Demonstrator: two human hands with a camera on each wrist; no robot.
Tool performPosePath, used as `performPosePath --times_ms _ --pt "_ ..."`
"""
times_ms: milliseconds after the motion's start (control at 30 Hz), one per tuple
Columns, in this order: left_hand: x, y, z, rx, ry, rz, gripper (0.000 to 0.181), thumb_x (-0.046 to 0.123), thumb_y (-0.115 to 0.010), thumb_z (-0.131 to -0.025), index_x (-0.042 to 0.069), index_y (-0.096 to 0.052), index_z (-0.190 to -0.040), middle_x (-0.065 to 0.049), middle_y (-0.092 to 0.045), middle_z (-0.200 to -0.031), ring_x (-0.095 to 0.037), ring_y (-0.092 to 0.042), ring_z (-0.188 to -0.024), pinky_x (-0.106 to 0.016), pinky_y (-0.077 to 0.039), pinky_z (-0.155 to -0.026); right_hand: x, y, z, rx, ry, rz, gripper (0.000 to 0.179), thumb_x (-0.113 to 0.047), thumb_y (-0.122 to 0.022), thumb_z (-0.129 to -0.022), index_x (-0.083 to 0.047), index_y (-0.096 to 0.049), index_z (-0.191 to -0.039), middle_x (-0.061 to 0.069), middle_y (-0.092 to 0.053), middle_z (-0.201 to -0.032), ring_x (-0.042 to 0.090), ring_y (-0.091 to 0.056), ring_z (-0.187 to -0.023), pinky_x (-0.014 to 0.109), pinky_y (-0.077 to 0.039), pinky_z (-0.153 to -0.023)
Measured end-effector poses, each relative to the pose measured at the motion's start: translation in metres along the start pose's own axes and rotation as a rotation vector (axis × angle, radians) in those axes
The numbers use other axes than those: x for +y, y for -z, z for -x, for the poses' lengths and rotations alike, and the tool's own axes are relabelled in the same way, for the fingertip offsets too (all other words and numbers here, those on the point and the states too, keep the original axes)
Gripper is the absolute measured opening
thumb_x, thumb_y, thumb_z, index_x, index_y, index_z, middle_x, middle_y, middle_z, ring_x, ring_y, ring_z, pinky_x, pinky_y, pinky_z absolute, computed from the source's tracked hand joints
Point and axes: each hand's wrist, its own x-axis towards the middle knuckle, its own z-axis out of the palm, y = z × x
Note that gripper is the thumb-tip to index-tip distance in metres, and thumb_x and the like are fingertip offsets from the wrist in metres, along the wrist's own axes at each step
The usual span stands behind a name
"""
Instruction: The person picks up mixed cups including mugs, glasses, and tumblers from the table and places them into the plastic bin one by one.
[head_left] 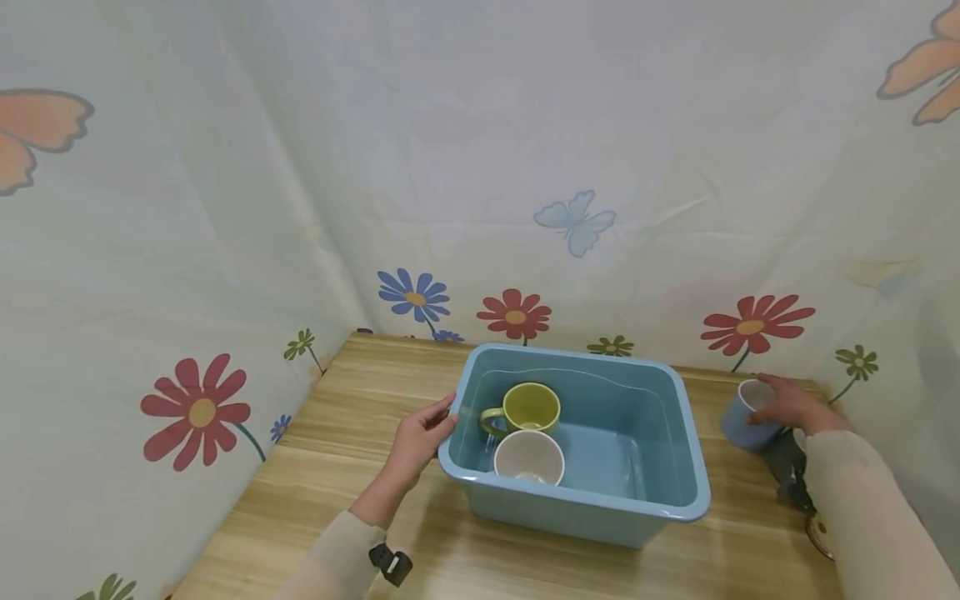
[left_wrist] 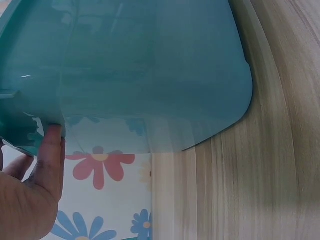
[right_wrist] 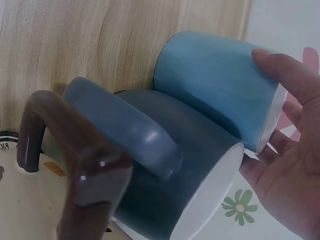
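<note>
My left hand (head_left: pixel 417 442) grips the left rim of a blue plastic basin (head_left: pixel 577 502); in the left wrist view its fingers (left_wrist: pixel 49 155) lie against the basin's outer wall (left_wrist: pixel 150 75). Inside the basin, on the left, are a green mug (head_left: pixel 534 406) and a white-lined cup (head_left: pixel 529 458) in front of it. To the right of the basin my right hand (head_left: pixel 795 406) holds a light blue cup (head_left: pixel 738 425) near its rim. In the right wrist view the thumb (right_wrist: pixel 280 67) lies on this cup's outer wall, and other fingers are partly hidden behind the rim.
Touching the light blue cup is a dark blue mug (right_wrist: pixel 165 130) with a big handle. Beside it stands a cream mug (right_wrist: pixel 30 200) with a brown handle (right_wrist: pixel 95 150). A flowered curtain (head_left: pixel 480 167) hangs behind the wooden table (head_left: pixel 360 392).
</note>
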Motion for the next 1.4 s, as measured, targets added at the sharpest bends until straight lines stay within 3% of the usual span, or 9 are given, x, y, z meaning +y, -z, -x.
performPosePath --times_ms 467,700,1400 --pt "-0.001 -0.002 -0.001 -0.001 -0.002 0.006 0.046 0.008 -0.066 -0.096 0.004 -0.059 -0.141 -0.029 -0.066 -0.133 -0.018 -0.071 -0.093 -0.027 -0.063 -0.062 0.006 0.0 -0.001 0.01 -0.023 -0.006 0.093 -0.019 -0.076 -0.083 0.025 -0.023 -0.145 0.053 -0.035 -0.137 0.059 -0.048 -0.113 0.07 -0.047 -0.1" --pt "0.0 -0.004 -0.001 -0.002 -0.003 0.025 0.045 0.007 -0.066 -0.096 0.003 -0.06 -0.141 -0.029 -0.066 -0.132 -0.016 -0.071 -0.088 -0.025 -0.062 -0.059 0.008 -0.001 0.0 0.006 -0.081 -0.025 0.094 -0.024 -0.075 -0.085 0.021 -0.021 -0.147 0.051 -0.036 -0.137 0.059 -0.047 -0.113 0.072 -0.046 -0.099" --pt "0.003 -0.002 -0.002 -0.005 0.007 -0.012 0.045 0.01 -0.066 -0.097 0.005 -0.06 -0.141 -0.027 -0.066 -0.134 -0.017 -0.071 -0.095 -0.028 -0.064 -0.064 0.003 -0.005 0.007 0.045 -0.034 -0.005 0.09 -0.022 -0.076 -0.084 0.023 -0.027 -0.145 0.052 -0.04 -0.134 0.058 -0.051 -0.11 0.069 -0.05 -0.095"
